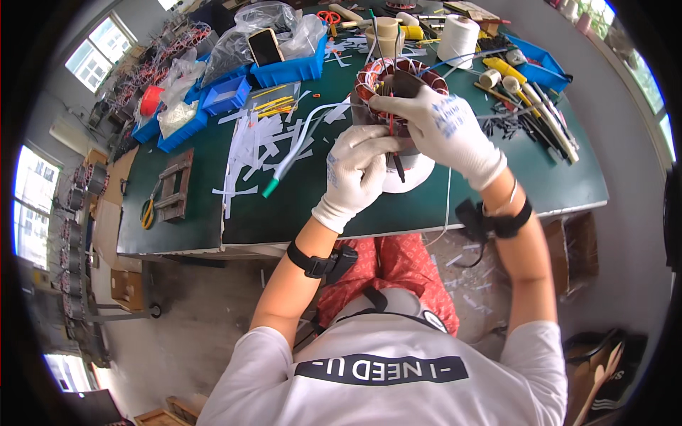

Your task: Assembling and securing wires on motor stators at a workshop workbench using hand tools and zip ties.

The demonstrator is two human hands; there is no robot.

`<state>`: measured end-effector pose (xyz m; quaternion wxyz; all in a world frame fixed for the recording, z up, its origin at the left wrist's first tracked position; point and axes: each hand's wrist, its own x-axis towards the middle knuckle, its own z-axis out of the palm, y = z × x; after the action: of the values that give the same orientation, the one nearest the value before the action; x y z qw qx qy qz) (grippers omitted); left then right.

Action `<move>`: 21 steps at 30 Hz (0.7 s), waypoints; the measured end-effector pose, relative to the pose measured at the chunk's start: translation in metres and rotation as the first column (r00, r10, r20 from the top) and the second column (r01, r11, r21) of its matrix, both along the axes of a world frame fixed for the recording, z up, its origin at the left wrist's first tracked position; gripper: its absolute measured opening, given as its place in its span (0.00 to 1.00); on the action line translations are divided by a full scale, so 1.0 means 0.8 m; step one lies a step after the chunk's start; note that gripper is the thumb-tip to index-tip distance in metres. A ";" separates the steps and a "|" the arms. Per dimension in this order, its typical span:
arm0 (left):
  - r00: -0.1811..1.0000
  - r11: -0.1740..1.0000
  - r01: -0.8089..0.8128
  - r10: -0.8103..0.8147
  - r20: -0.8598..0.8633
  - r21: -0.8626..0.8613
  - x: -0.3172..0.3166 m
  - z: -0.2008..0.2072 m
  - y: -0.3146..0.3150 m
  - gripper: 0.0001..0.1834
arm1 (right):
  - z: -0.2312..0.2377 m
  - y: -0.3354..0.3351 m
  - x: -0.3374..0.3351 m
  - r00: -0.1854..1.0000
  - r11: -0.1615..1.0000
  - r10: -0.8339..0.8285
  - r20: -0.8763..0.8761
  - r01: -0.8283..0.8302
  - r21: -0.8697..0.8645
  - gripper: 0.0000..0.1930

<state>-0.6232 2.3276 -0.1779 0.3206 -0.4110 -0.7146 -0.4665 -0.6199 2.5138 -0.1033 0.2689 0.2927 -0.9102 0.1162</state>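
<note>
Looking down from close in, I see a white shirt and red patterned shorts filling the bottom of the view, with both forearms wearing black wrist straps. My left hand (359, 170), in a white knit glove, curls shut around thin dark wires at the lower edge of the motor stator (399, 99). My right hand (444, 126), gloved the same, lies over the stator's top with its grip closed on the windings, hiding much of the core. The stator is round, with coppery coils, and stands on a white disc (415, 174) at the middle of the green tabletop (298, 206). White paper strips (259, 142) lie scattered to its left. Farther back sit blue plastic bins (291, 69), crumpled clear bags and a white thread spool (457, 39); smaller tools there are hard to make out.
</note>
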 end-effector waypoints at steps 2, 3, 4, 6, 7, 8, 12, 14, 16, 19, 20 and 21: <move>0.999 1.000 -0.014 0.012 0.052 0.026 0.008 0.003 0.001 0.10 | 0.028 -0.007 -0.003 0.990 0.990 -0.004 0.139 -0.016 0.138 0.18; 0.994 0.996 -0.035 0.027 0.105 0.079 0.010 0.001 0.006 0.09 | 0.026 -0.003 -0.012 0.988 0.987 0.025 0.154 -0.049 0.155 0.16; 0.992 0.995 -0.063 0.054 0.114 0.073 0.011 -0.001 0.007 0.08 | 0.026 -0.001 -0.015 0.984 0.985 0.007 0.179 -0.038 0.169 0.15; 0.988 0.994 -0.090 0.081 0.130 0.066 0.012 -0.006 0.012 0.10 | 0.027 0.004 -0.020 0.979 0.982 -0.010 0.203 -0.029 0.186 0.14; 0.983 0.991 -0.121 0.111 0.145 0.059 0.014 -0.007 0.015 0.12 | 0.025 0.008 -0.025 0.988 0.980 0.013 0.154 -0.043 0.192 0.13; 0.983 0.991 -0.123 0.112 0.146 0.062 0.018 -0.008 0.019 0.12 | 0.024 0.010 -0.026 0.994 0.978 0.037 0.105 -0.058 0.200 0.13; 0.881 0.929 -0.217 0.054 0.470 0.299 0.025 -0.024 0.019 0.17 | 0.034 0.003 -0.003 0.998 0.959 0.044 -0.043 -0.030 0.280 0.12; 0.782 0.916 -0.216 -0.045 0.622 0.337 0.028 -0.032 0.013 0.13 | 0.040 -0.011 0.018 0.987 0.921 0.103 -0.120 -0.049 0.385 0.09; 0.903 0.942 -0.297 0.224 0.368 0.155 0.025 -0.032 0.014 0.12 | 0.038 -0.033 0.052 0.981 0.944 0.154 -0.120 -0.110 0.310 0.06; 0.955 0.942 -0.129 0.034 0.296 0.310 0.024 -0.039 0.017 0.10 | 0.011 -0.040 0.096 0.986 0.995 0.026 -0.162 -0.009 0.104 0.06; 0.949 0.950 -0.150 0.060 0.310 0.274 0.024 -0.044 0.017 0.11 | 0.010 -0.039 0.108 0.986 0.990 -0.053 -0.159 0.074 0.123 0.07; 0.941 0.956 -0.178 0.095 0.325 0.235 0.026 -0.041 0.015 0.13 | 0.008 -0.036 0.113 0.986 0.989 -0.059 -0.157 0.079 0.122 0.07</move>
<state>-0.6027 2.3400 -0.2111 0.2874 -0.2361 -0.7154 -0.5915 -0.5298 2.4852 -0.0968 0.3227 0.2856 -0.9020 0.0255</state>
